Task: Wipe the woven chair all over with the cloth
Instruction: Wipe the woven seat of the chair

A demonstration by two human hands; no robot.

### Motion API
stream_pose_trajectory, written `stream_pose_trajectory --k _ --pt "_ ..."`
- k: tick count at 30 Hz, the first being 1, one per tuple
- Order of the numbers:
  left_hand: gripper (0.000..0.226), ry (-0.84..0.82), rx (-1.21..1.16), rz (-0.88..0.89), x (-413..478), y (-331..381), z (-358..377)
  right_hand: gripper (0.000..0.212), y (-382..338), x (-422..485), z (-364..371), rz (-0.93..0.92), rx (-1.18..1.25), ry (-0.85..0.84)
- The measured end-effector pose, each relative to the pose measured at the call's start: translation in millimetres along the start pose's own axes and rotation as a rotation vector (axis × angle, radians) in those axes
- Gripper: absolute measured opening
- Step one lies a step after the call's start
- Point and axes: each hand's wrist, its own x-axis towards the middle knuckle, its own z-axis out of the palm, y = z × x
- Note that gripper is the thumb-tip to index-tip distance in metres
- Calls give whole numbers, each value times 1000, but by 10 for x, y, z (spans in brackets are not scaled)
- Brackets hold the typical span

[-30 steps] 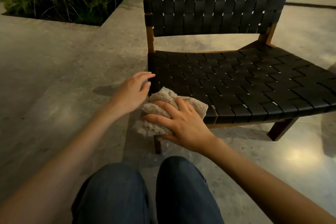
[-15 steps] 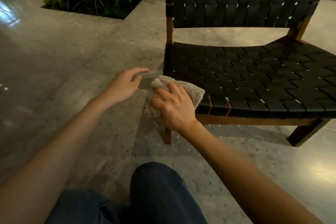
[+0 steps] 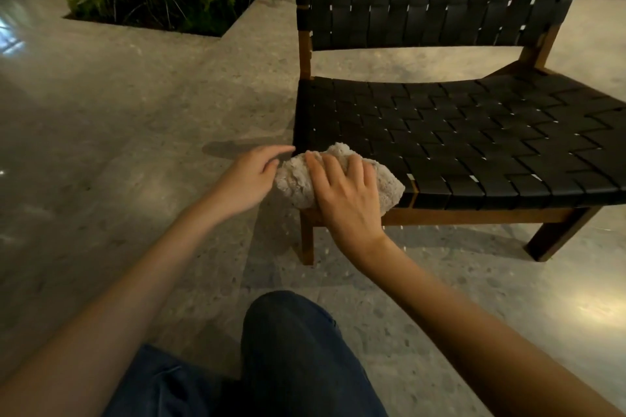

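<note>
Cloth (image 3: 295, 183) lies under right hand (image 3: 345, 195), grip spread, on chair (image 3: 474, 132); left hand (image 3: 250, 178), relaxed, now just beside it.

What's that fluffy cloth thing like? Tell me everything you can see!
The cloth is a pale beige, fuzzy towel-like rag, scrunched into a lump. It sits on the near front corner of the woven chair's black seat, hanging a little over the wooden edge. The right hand presses on top with spread fingers. The left hand is right beside its left end; whether it touches is unclear.
</note>
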Motion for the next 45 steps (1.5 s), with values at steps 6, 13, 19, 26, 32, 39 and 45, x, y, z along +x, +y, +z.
stream_pose_trajectory --k 6,13,19,26,32,39,45 --pt "41 -38 -103 -38 -34 -13 -7 56 -173 134 -9 148 -11 -119" --pt "42 4 28 10 -38 95 86 63 -89 -152 280 -3 -81 165" --pt "39 59 5 -7 -23 226 216 82 147 -274 323 -142 -186 184" --pt "39 -3 162 59 29 393 430 77 785 -565 261 -72 -177 -13" --pt "41 -161 259 166 239 785 844 75 1303 -770 222 111 -57 -68" --pt "45 -290 294 257 469 1202 1354 66 2199 -1163 218 452 17 -209" --pt "47 -448 360 376 743 1751 1811 64 2938 -1326 139 592 -2 -252"
